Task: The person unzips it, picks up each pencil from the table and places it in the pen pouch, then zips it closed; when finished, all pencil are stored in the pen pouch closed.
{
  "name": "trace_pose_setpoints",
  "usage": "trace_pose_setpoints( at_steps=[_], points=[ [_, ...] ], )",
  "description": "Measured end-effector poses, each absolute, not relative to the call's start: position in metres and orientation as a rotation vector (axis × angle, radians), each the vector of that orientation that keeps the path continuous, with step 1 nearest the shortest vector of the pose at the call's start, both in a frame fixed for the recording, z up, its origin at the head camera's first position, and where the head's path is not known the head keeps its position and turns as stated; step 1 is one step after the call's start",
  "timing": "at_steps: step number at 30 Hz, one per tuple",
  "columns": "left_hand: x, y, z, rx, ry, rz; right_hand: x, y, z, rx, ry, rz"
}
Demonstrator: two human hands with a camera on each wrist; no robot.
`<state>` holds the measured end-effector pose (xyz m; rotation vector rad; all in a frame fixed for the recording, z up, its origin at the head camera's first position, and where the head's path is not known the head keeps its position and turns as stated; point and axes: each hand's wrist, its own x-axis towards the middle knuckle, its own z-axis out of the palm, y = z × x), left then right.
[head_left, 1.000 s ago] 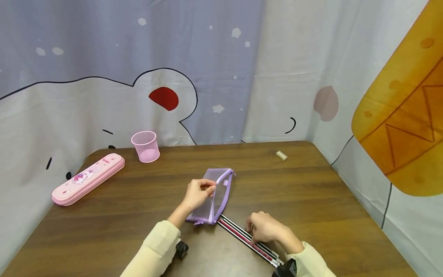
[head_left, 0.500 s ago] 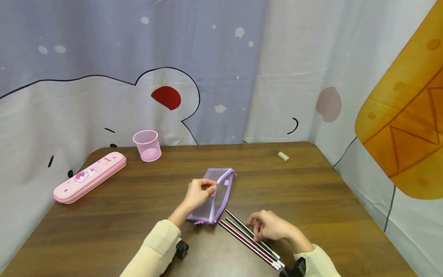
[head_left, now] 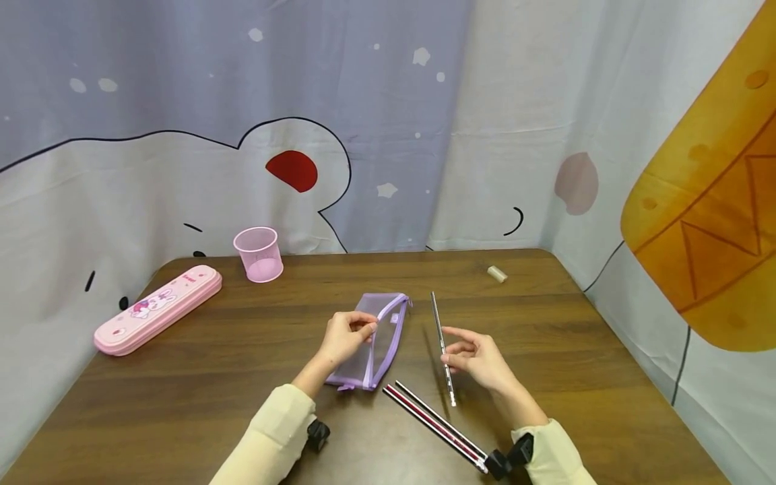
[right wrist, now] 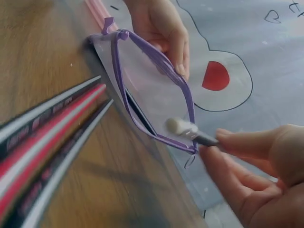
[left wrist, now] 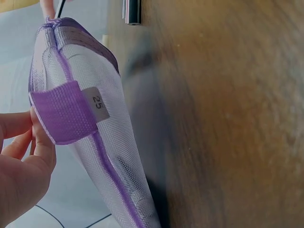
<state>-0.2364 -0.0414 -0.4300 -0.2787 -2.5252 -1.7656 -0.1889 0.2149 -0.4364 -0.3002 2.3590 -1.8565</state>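
My left hand (head_left: 345, 340) pinches the upper edge of a purple mesh pencil pouch (head_left: 386, 343), which stands on the table with its zip side facing right. In the right wrist view the pouch mouth gapes, and a dark stick shows inside it. Between thumb and fingers, my right hand (head_left: 481, 360) holds a pencil (head_left: 439, 329) above the table, right of the pouch. Its white eraser end (right wrist: 180, 126) overlaps the pouch mouth in the right wrist view. Several black and red pencils (head_left: 432, 426) lie side by side on the table, in front of the pouch.
A pink pencil case (head_left: 159, 310) lies at the left of the table (head_left: 254, 337), with a pink see-through cup (head_left: 259, 259) behind it. At the back right lies a small cream-coloured cylinder (head_left: 497, 273). A printed curtain hangs behind the table.
The right hand has picked one pencil from the row on the table and lifted it up and away, turning it steeper. The left hand and the pouch stay nearly still.
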Motion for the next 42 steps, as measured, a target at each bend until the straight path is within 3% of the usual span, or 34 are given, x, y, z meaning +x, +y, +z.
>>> trace_pose_setpoints(
  at_steps=[13, 24, 42],
  points=[
    [-0.236, -0.043, -0.431, -0.288, -2.501, -1.780, -0.194, 0.198, -0.435, -0.092, 2.328, -2.143],
    [-0.234, -0.042, -0.430, -0.292, -2.501, -1.755, -0.191, 0.158, -0.441, -0.313, 2.275, -1.868],
    [-0.225, -0.030, -0.435, -0.471, -2.530, -1.794, -0.208, 0.116, -0.442, -0.058, 2.490, -1.803]
  ],
)
